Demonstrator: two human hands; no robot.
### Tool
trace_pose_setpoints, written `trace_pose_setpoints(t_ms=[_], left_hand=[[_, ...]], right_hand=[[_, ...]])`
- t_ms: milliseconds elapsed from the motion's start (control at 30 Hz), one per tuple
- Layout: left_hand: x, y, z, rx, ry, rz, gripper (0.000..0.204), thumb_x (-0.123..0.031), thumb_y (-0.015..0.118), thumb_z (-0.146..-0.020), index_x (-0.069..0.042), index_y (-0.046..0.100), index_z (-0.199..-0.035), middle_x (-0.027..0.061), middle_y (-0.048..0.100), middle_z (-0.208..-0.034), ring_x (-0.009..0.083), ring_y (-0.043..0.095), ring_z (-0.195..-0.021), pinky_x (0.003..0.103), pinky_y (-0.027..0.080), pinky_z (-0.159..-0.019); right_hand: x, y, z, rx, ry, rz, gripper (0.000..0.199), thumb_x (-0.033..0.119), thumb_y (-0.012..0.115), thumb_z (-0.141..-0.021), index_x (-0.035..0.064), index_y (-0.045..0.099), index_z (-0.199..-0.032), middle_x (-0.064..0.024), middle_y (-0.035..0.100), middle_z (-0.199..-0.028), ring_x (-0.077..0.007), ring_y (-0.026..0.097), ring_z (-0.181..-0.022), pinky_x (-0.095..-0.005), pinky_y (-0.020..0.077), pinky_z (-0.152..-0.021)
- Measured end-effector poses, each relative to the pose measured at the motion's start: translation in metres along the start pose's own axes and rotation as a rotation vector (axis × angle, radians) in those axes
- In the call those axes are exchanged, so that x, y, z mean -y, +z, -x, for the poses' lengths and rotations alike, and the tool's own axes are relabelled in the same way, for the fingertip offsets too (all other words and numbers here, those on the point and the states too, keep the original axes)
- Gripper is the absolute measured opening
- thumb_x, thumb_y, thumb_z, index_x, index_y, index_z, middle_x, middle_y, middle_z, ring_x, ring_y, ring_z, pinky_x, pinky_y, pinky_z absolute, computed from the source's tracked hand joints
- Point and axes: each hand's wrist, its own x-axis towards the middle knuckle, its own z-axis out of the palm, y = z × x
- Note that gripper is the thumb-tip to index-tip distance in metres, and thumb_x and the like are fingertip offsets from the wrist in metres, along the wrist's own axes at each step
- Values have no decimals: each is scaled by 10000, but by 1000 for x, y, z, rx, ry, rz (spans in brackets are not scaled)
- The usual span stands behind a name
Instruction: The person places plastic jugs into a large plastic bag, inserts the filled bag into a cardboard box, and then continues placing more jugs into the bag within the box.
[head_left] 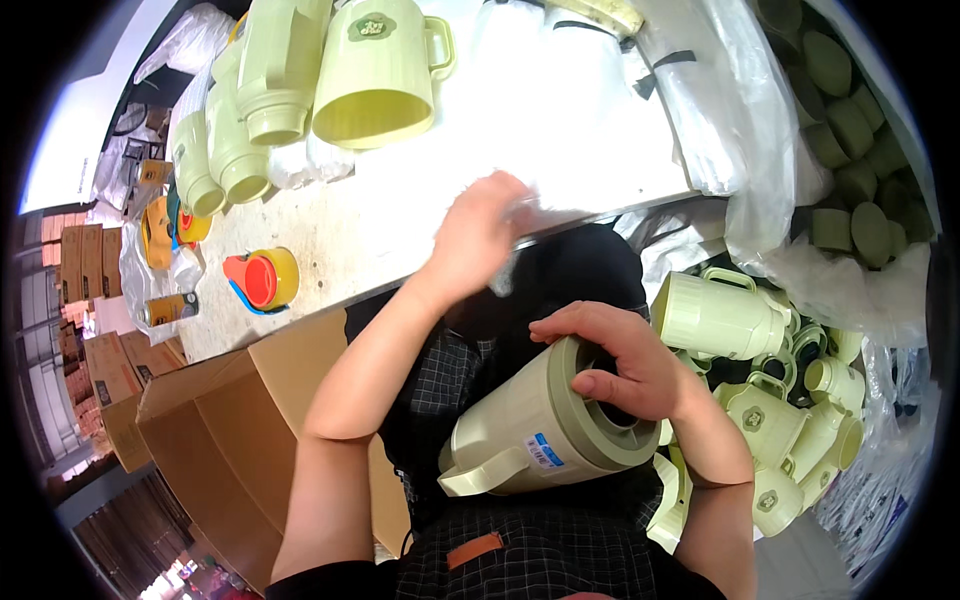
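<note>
A pale green vacuum jug (pixel 520 420) lies tilted across my lap, its handle toward the lower left and a blue-and-white sticker on its side. Around its end facing right runs a darker green ring with a dark opening. My right hand (pixel 630 360) grips this end, thumb on the ring and fingers over its top. My left hand (pixel 485 235) is above the table's front edge, apart from the jug. Motion smears its fingers; a faint clear blur beside them cannot be made out.
Several green jug shells (pixel 375 75) stand on the white table (pixel 330 240), near a yellow tape roll with a red-and-blue holder (pixel 265 280). An open carton (pixel 220 420) sits at lower left. More jug shells (pixel 715 315) are piled at right, below a bag of green round parts (pixel 850 130).
</note>
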Motion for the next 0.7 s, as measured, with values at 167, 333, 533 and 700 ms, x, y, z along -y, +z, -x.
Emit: trace_pose_setpoints(t_ms=[167, 333, 533, 700], left_hand=[[-9, -10, 4, -144, 25, -36, 38, 2, 694, -825, -13, 672, -853, 127, 621, -825, 285, 598, -792, 373, 485, -733], [8, -10, -14, -164, -70, -227, 53, -58, 682, -827, -21, 651, -804, 134, 617, -831, 329, 602, -825, 421, 479, -735], [7, -9, -12, -218, 69, -287, 144, -138, 649, -887, -11, 645, -818, 157, 615, -849, 350, 603, -829, 437, 479, -762], [16, -15, -23, -273, -127, 73, 173, -129, 581, -929, -1, 672, -857, 152, 659, -900, 302, 632, -860, 390, 495, -801]], right_hand=[[2, 1, -8, 8, -5, 55, 484, 364, 669, -918, 37, 601, -1269, -132, 667, -1143, -302, 644, -1067, -374, 503, -922], [4, 4, -11, -9, -10, 37, 476, 380, 662, -929, 34, 606, -1251, -129, 668, -1134, -299, 647, -1057, -374, 505, -917], [2, 7, -14, -9, 1, 38, 478, 385, 664, -930, 36, 606, -1252, -126, 675, -1105, -295, 654, -1038, -370, 507, -911], [3, 10, -18, -70, 20, -34, 385, 251, 714, -910, 14, 630, -1202, -114, 683, -1071, -242, 661, -1012, -340, 514, -881]])
